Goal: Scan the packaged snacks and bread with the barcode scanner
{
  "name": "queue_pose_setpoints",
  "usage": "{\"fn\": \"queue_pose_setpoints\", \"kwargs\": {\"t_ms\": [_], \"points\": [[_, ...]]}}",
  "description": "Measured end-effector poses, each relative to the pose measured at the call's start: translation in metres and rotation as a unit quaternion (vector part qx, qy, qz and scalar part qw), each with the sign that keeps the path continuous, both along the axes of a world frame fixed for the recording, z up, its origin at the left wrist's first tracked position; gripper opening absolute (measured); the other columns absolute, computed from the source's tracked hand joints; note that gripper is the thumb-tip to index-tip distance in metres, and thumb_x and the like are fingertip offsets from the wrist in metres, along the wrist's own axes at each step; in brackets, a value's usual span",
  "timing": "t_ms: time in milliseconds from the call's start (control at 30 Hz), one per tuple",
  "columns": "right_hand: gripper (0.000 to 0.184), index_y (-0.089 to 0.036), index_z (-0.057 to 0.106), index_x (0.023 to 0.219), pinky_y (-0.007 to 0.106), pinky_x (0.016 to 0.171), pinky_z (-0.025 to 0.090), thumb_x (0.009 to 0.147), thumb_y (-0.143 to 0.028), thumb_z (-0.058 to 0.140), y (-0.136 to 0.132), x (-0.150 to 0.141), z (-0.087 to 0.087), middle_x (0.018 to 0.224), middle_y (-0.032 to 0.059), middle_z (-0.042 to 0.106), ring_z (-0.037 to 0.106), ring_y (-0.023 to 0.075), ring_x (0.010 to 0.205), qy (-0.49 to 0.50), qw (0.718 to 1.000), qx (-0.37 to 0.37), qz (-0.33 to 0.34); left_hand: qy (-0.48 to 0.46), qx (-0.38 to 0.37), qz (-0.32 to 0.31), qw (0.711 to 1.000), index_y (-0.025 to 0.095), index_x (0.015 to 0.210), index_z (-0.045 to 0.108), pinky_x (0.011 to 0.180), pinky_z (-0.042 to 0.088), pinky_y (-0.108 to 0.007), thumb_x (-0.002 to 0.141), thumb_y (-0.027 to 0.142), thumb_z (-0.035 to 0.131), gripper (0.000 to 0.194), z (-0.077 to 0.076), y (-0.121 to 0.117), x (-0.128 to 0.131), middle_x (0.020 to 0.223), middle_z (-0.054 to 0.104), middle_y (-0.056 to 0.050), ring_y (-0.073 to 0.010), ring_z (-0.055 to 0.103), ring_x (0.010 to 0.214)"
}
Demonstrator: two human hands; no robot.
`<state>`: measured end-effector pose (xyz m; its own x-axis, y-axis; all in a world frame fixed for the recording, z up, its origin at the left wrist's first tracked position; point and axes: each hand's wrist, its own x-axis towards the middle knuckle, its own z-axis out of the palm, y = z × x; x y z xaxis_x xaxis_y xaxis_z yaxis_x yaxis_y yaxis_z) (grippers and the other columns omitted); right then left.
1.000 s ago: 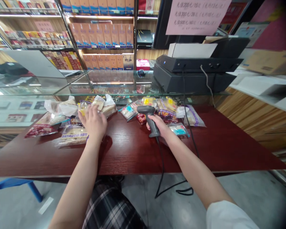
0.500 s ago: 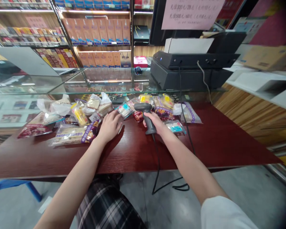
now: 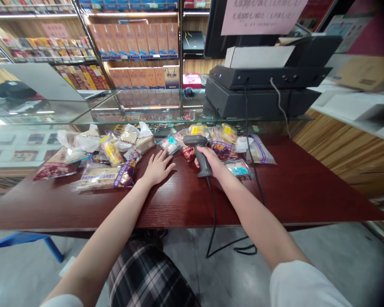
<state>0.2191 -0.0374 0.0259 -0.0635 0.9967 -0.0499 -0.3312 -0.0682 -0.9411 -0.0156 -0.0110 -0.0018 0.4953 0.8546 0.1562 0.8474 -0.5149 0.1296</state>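
1. Grip first: the right hand is closed around the handle of a black barcode scanner, whose head sits above the fist, angled toward the far edge of the desk. The left hand is open and lies palm down with its fingers spread, holding nothing.
2. A dark red wooden desk spans the view, with a glass display case along its far edge and a black machine standing beyond it.
3. Plastic-wrapped food packs crowd the far edge, overlapping in a loose band. A red pack lies toward the left end, and a long pack with a purple label lies just left of the left hand.
4. A small pack with a blue label lies just beyond the left fingertips, and a small red pack lies just beyond the scanner.
5. The scanner's black cord drops over the near edge toward the floor. A sharp pull could snag it, tugging the scanner loose or dragging it across the packs.
6. Overlapping packs could slide if disturbed, and any pushed against the glass could bunch up.
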Motion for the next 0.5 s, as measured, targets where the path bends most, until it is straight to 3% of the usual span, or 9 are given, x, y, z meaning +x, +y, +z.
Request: {"fn": "queue_pose_setpoints", "kwargs": {"t_ms": [100,233,333,433,500], "points": [[0.023,-0.017,0.059,0.081,0.023,0.037,0.042,0.083,-0.039,0.063,-0.001,-0.001,0.003,0.072,0.0044,0.071,0.054,0.0101,0.041,0.006,1.0,0.004,-0.002,0.014,0.001,0.003,1.0,0.019,0.144,0.049,0.118,0.02,-0.057,0.099,0.051,0.031,0.058,-0.001,0.0,0.001,0.162,0.024,-0.009,-0.0309,0.027,0.147],[0.023,-0.016,0.059,0.079,0.023,0.035,0.041,0.084,-0.038,0.062,-0.003,-0.001,0.004,0.067,0.0039,0.069,0.053,0.0104,0.04,0.002,1.0,-0.003,0.003,0.014,0.011,0.016,1.0,0.018,0.144,0.049,0.118,0.02,-0.056,0.099,0.049,0.031,0.057,-0.002,-0.004,-0.002,0.162,0.024,-0.009,-0.031,0.029,0.146],[0.021,-0.017,0.059,0.081,0.023,0.036,0.043,0.083,-0.038,0.064,-0.003,-0.001,0.003,0.072,0.0039,0.07,0.054,0.0101,0.041,0.016,1.0,0.002,-0.003,-0.02,0.034,0.011,0.999,0.018,0.135,0.057,0.117,0.023,-0.055,0.1,0.044,0.033,0.05,0.005,-0.01,-0.005,0.156,0.038,-0.011,-0.0294,0.039,0.141],[0.022,-0.017,0.06,0.083,0.022,0.037,0.043,0.081,-0.038,0.064,-0.003,-0.001,0.002,0.074,0.004,0.071,0.055,0.01,0.042,0.018,1.0,0.003,-0.005,-0.083,0.078,0.023,0.993,0.018,0.106,0.071,0.109,0.035,-0.046,0.101,0.039,0.03,0.046,0.022,-0.016,-0.009,0.126,0.067,-0.011,-0.0249,0.059,0.12],[0.024,-0.016,0.06,0.084,0.022,0.037,0.043,0.082,-0.04,0.063,-0.002,0.0,0.002,0.068,0.0028,0.069,0.055,0.0102,0.042,0.011,1.0,0.002,0.001,-0.101,0.108,0.06,0.987,0.018,0.084,0.071,0.095,0.044,-0.041,0.101,0.037,0.025,0.053,0.033,-0.019,-0.011,0.099,0.073,-0.011,-0.0245,0.065,0.099]]}}
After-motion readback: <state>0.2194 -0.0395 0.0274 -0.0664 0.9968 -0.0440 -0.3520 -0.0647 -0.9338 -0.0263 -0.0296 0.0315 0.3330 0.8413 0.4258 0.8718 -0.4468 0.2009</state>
